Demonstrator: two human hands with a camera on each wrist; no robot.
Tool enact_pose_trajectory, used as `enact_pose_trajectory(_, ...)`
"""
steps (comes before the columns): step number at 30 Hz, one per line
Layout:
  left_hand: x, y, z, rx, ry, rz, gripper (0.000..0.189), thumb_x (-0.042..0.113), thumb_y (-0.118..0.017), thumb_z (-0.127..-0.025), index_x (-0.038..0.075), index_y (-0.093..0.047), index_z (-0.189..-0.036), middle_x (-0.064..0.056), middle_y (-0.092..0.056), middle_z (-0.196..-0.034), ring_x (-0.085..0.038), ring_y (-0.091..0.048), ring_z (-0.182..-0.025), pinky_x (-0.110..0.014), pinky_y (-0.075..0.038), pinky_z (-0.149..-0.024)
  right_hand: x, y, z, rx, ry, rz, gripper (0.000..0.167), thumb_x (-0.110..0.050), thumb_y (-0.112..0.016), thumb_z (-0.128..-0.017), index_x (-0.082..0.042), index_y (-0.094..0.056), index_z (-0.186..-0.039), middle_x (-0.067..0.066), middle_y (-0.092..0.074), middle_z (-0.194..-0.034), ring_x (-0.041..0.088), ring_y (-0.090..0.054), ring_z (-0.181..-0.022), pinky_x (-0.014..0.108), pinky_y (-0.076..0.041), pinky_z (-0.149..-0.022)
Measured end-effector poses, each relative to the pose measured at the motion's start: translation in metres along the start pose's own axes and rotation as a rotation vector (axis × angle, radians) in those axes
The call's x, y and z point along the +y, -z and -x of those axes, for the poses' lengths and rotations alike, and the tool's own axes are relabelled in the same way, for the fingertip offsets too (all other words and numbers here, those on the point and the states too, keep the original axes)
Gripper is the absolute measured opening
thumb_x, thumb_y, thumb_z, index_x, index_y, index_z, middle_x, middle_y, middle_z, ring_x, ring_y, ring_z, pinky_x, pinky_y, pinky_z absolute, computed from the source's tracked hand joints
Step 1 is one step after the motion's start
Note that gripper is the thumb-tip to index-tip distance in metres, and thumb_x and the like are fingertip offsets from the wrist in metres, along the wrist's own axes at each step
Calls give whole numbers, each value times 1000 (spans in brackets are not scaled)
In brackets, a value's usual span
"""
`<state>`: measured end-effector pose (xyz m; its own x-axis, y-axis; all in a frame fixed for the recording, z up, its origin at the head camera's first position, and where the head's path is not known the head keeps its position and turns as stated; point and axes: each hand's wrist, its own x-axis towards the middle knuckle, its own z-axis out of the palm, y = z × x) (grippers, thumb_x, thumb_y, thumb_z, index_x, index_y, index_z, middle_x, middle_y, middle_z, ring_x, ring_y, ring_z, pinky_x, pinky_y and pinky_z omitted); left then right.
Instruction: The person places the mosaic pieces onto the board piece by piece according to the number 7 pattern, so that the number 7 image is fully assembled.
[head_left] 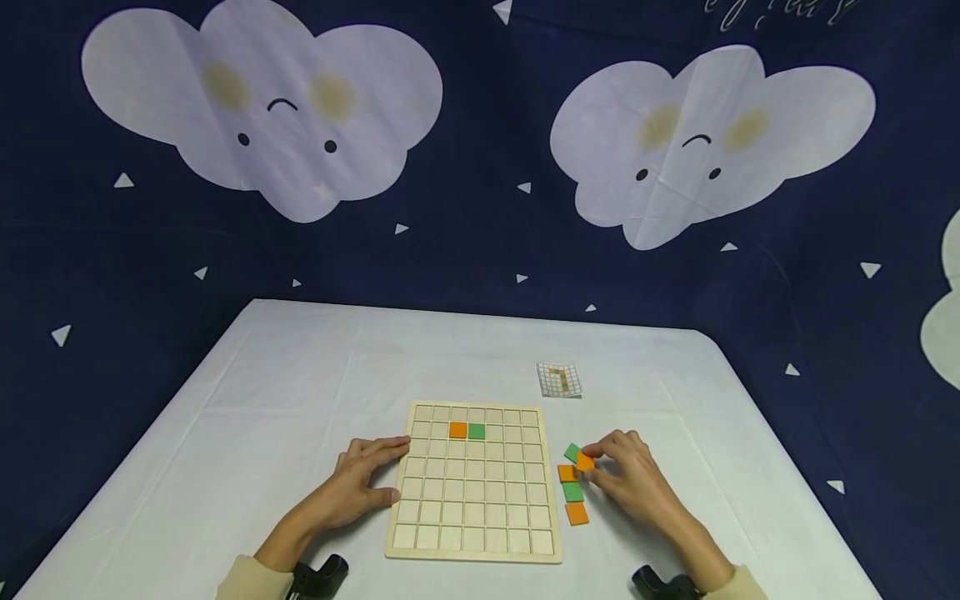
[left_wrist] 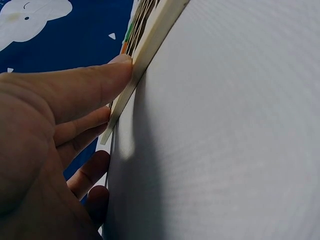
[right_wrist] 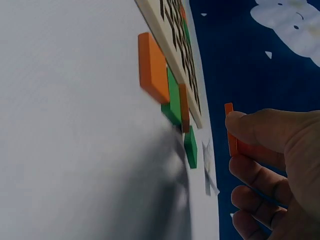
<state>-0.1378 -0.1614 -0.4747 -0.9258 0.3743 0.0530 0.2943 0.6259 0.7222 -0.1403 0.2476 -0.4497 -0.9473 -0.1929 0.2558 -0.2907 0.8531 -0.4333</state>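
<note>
**Orange tile (head_left: 585, 462) pinched just beside a gridded wooden board (head_left: 474, 491)**

At the left, a beige fabric sleeve (head_left: 247, 577) ends near a smooth black wrist device (head_left: 322, 577). Beyond it the left hand (head_left: 356, 483) lies against the board's left edge, thumb and forefinger stretched out and spread apart, touching the rim without grasping anything.

The board lies flat on the table (head_left: 300, 400), which is covered with a white, faintly creased cloth. It is a pale, wood-toned panel with slightly rounded corners, its face divided by raised ridges into shallow square cells. In the second row from the far edge sit an orange square (head_left: 458, 430) and, in the next cell to its right, a green square (head_left: 476, 431).

Past the board's far right corner lies a small card (head_left: 558, 380) printed with a grid and coloured squares. Nearer, along the right rim but apart from it, four flat, thick-edged, matte tiles form a ragged column: from far to near, green (head_left: 572, 451), orange (head_left: 567, 473), green (head_left: 573, 492) and orange (head_left: 577, 513).

At the right, the right hand (head_left: 633, 479) grasps the orange tile between thumb and fingers, raised off the cloth; the other fingers curl loosely below. Behind everything hangs dark blue fabric (head_left: 480, 250) patterned with pale clouds and small triangles.
</note>
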Motion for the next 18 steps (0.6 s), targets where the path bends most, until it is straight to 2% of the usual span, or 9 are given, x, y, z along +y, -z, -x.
enact_pose_trajectory(9, 0, 0, 0, -2, -3, 3, 64, 20, -76, -75, 11, -54, -134, 2, -44, -146, -14, -34, -114, -38, -23, -89, -14, -3, -6, 3, 28, -32, 25, -11, -79, -71, -16, -73, -95, -11, -59, -88, 7, -43, -87, 31, -35, -79)
enact_pose_trajectory(14, 0, 0, 0, -3, -4, 3, 64, 20, -76, -75, 11, -54, -134, 2, -44, -146, -14, -34, -115, -38, -23, -90, -24, -7, -10, -27, 13, -58, 25, -11, -78, -73, -17, -73, -96, -9, -59, -87, 7, -41, -86, 31, -35, -78)
enact_pose_trajectory(18, 0, 0, 0, -1, -13, 2, 65, 20, -76, -75, 11, -53, -134, 1, -44, -146, -15, -34, -115, -38, -23, -89, -32, -10, -14, -41, 33, -79, 23, -13, -78, -74, -16, -73, -97, -6, -59, -87, 8, -40, -84, 30, -34, -78)
